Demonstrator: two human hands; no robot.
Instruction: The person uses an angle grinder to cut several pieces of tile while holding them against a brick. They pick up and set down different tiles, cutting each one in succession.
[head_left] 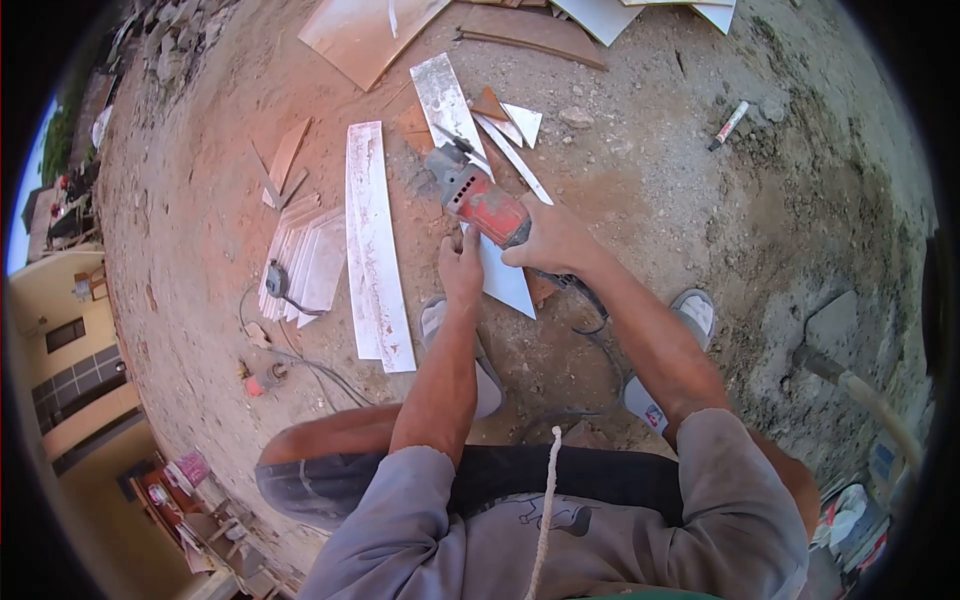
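Observation:
In the head view, my right hand (550, 237) is wrapped round the rear body of a red and grey angle grinder (490, 208). The grinder's head points up and left, over a long white tile strip (440, 90). My left hand (461, 262) is at the left edge of a pale, pointed tile piece (505, 280), with its fingers bent and close together just below the grinder. The fingertips are partly hidden by the tool, so their exact contact is unclear. A black cable (590, 292) runs from the grinder's rear.
Two long white tile strips (380, 240) lie left of my hands, beside stacked tile offcuts (305, 250). Larger tiles (365, 35) are at the top. A marker-like tube (730, 126) lies at right, a shovel (835, 325) farther down. Cables (325, 370) cross the ground at lower left.

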